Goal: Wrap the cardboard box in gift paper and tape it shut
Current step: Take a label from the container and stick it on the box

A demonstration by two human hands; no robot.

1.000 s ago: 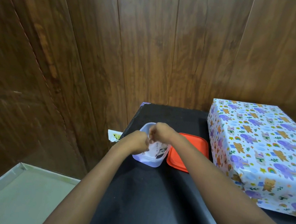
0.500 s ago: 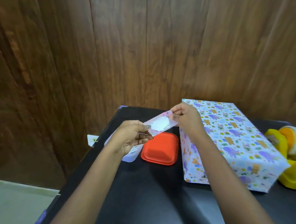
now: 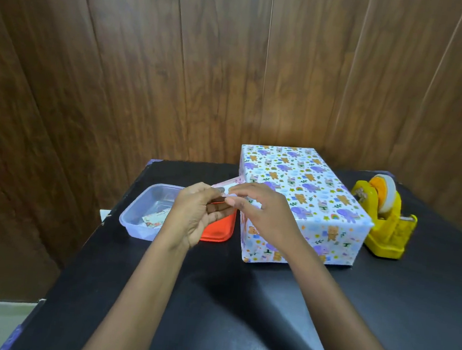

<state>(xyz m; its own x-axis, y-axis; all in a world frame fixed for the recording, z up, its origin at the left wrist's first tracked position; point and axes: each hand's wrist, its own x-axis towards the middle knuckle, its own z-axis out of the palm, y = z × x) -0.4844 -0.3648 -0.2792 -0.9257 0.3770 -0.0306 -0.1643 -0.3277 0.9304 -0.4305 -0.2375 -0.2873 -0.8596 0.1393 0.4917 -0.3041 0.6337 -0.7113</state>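
Cardboard box (image 3: pixel 301 193), fully covered in animal-print gift paper, lies on the black surface (image 3: pixel 240 302) near the wood wall. A yellow tape dispenser (image 3: pixel 386 221) stands just beside its right end. Our left hand (image 3: pixel 195 213) and right hand (image 3: pixel 263 209) meet in front of the box's left end, both pinching a small pink-and-white paper strip (image 3: pixel 230 182). To the left sits an open clear tub (image 3: pixel 147 209) with a few small printed paper pieces (image 3: pixel 155 219) inside. Its orange lid (image 3: pixel 219 230) lies between tub and box, partly hidden by our left hand.
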